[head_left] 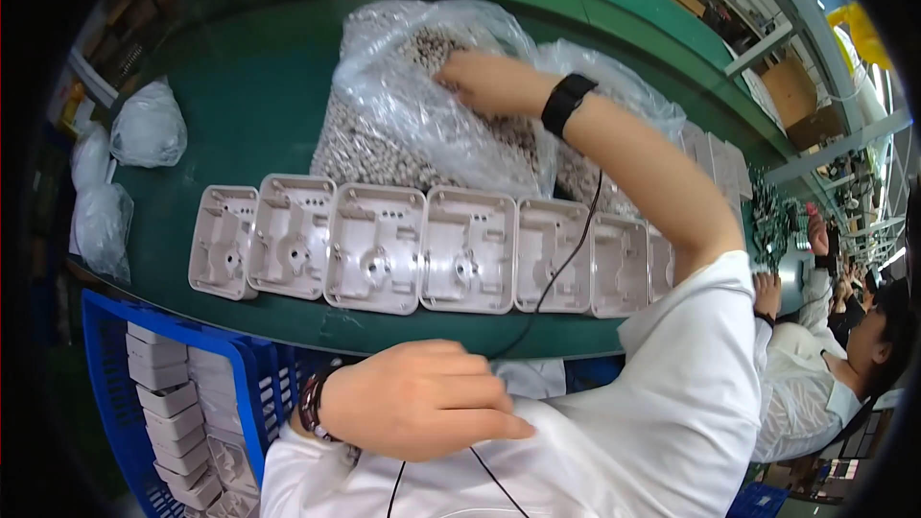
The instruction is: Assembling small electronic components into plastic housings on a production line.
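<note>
My right hand point(480, 82) reaches into a clear plastic bag point(384, 53) of small beige and brown parts. Its fingers are bent down among the parts; what they pinch is hidden. Held in front of my chest, my left hand point(422, 401) is back-up with its fingers curled together, and its palm is out of sight. Between the hands runs a row of several off-white plastic housings point(374, 247), open side up along the near table edge. They have rounded corners, inner posts and holes in the floor.
A second bag point(614, 77) of parts stands right of the first. Clear plastic bundles point(149, 125) lie at the left. Below the green table point(249, 86), a blue crate point(259, 403) holds stacked housings. A thin black cable point(566, 264) crosses the row. A co-worker point(815, 393) sits at the right.
</note>
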Available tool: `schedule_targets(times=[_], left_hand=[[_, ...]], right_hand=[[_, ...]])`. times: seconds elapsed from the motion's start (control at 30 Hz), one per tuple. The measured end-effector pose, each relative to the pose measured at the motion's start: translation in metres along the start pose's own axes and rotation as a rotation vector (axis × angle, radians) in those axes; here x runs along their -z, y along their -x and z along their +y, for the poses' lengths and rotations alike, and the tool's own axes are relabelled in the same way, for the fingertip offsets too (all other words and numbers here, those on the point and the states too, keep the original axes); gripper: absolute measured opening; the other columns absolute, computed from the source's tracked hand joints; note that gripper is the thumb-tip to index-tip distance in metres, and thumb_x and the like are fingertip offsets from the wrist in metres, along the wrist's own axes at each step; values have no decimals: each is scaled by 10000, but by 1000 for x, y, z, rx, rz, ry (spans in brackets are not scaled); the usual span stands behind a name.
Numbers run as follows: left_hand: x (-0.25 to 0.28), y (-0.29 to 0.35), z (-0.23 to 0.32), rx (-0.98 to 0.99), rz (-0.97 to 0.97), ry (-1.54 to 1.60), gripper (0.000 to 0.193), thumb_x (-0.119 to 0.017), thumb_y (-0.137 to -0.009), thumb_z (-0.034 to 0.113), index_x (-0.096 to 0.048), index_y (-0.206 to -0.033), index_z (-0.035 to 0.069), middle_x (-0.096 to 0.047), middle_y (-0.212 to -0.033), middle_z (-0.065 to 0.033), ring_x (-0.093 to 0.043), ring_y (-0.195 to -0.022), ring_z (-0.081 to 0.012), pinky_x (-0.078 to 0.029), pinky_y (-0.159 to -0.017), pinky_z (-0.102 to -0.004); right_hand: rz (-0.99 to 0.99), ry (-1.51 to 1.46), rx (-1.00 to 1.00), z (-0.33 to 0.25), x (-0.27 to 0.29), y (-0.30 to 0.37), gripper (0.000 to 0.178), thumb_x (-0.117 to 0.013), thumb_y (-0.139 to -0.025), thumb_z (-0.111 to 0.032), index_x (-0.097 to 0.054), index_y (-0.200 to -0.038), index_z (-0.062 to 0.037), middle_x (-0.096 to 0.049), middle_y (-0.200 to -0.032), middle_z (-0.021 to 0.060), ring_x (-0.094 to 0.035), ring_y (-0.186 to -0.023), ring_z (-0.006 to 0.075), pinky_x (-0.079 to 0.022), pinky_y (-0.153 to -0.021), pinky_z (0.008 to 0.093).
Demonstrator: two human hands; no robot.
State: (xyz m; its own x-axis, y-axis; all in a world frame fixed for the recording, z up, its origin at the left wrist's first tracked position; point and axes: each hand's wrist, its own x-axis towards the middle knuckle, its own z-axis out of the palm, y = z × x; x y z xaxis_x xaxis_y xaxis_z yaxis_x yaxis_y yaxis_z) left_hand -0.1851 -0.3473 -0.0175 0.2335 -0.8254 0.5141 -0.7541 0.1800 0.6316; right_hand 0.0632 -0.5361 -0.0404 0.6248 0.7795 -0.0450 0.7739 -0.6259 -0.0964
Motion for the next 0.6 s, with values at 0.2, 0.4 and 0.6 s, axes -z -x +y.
schedule_targets(times=[0.2, 0.4, 0.6], left_hand=[[22, 53, -3, 260, 525, 89, 119, -565, -786, 32, -639, -872, 69, -596, -743, -32, -532, -593, -148, -377, -515, -252], [23, 58, -18, 184, 1159, 152, 60, -513, -868, 60, -560, -870, 22, -516, -648, -39, -441, -535, -114, -318, -485, -226], [35, 50, -23, 132, 1218, 150, 60, -487, -894, 76, -508, -881, 21, -449, -602, -25, -376, -515, -91, -280, -477, -214]], right_hand=[[186, -51, 34, 10, -40, 6, 407, -530, -865, -212, -432, -1217, -32, -460, -1168, 197, -484, -1052, 368, -418, -856, 412], [58, -278, -160, 8, -15, -5, 298, -531, -873, -186, -492, -1142, -63, -504, -1165, 173, -518, -1019, 348, -429, -828, 404], [285, -169, -107, 15, -4, -10, 235, -514, -887, -254, -531, -1042, -78, -597, -939, 175, -575, -857, 354, -451, -731, 433]])
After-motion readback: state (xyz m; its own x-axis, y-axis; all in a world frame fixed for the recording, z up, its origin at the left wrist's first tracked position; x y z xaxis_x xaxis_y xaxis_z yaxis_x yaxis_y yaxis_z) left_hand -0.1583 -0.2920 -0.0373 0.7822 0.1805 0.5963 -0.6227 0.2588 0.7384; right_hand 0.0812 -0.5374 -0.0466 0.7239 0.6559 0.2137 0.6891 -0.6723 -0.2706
